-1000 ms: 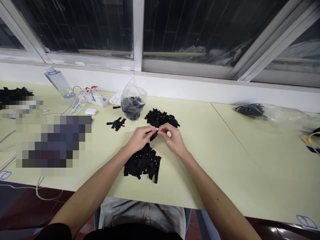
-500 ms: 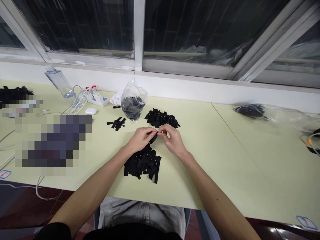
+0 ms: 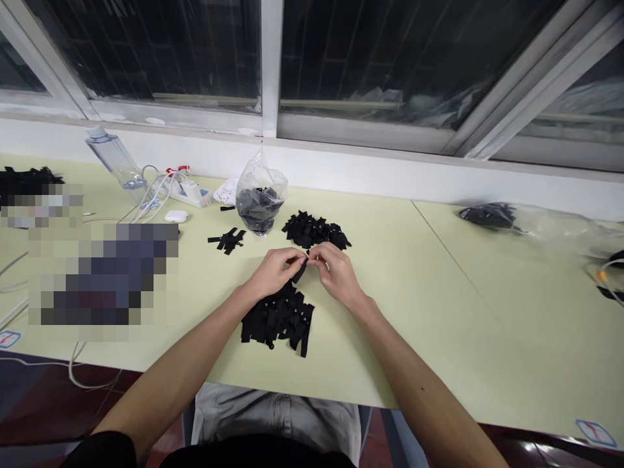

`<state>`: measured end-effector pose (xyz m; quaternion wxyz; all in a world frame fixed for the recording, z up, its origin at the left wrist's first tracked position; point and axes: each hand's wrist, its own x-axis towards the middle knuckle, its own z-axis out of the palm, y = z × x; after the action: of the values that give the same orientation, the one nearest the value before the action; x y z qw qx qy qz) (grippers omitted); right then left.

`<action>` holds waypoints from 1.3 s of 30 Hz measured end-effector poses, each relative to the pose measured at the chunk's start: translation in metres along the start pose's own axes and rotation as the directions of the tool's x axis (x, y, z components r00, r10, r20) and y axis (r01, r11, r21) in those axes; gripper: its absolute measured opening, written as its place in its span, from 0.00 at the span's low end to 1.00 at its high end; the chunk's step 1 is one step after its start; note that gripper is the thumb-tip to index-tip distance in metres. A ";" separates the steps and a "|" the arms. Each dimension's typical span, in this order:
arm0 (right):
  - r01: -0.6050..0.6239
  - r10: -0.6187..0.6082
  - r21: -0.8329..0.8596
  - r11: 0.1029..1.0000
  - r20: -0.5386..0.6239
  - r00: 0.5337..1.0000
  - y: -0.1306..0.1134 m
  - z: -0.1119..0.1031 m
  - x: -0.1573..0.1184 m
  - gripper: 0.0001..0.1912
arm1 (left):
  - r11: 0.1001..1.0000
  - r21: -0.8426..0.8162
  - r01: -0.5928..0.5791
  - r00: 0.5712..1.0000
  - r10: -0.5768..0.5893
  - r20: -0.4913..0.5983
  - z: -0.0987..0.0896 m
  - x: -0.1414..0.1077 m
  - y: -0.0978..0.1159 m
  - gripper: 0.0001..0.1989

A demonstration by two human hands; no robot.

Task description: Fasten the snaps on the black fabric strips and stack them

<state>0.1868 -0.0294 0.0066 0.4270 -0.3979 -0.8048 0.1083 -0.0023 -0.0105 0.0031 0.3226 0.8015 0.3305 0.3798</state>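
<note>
My left hand (image 3: 274,272) pinches a short black fabric strip (image 3: 299,272) between thumb and fingers. At the strip's upper end, my right hand (image 3: 335,273) is closed in a pinch, with the fingertips of both hands almost meeting. A small dark bit shows just above the fingertips, too small to name. Below my hands lies a loose pile of black strips (image 3: 277,322), some with small pale marks. Just beyond them is a second heap of black strips (image 3: 316,231). Farther left, several separate strips (image 3: 227,240) lie crossed on the table.
A clear plastic bag (image 3: 262,201) of black pieces stands behind. To the left are a white earbud case (image 3: 176,216), a power strip (image 3: 192,192) with cables, a tilted water bottle (image 3: 119,162) and a blurred-out dark item (image 3: 107,276). Another plastic bag (image 3: 492,214) lies right.
Both hands stay in nearly the same place. The strip between them has shifted slightly, and a small dark bit now shows above the fingertips.
</note>
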 end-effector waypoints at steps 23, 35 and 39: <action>0.078 -0.073 -0.080 0.994 0.061 0.995 -0.002 0.000 -0.001 0.09 | 0.964 -0.239 0.119 0.993 -0.110 0.051 -0.002 0.001 0.000 0.10; 0.146 -0.098 -0.302 0.942 0.168 0.981 0.005 0.004 -0.005 0.13 | 0.940 -0.265 0.214 0.976 -0.219 0.009 0.009 0.002 -0.004 0.09; 0.173 -0.109 -0.362 0.916 0.190 0.976 0.008 0.005 -0.006 0.14 | 0.962 -0.173 0.212 0.975 -0.221 -0.032 0.010 0.002 -0.003 0.10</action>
<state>0.1886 -0.0275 -0.0041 0.2808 -0.4027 -0.8700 -0.0467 0.0057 -0.0097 -0.0034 0.4204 0.7204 0.3909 0.3892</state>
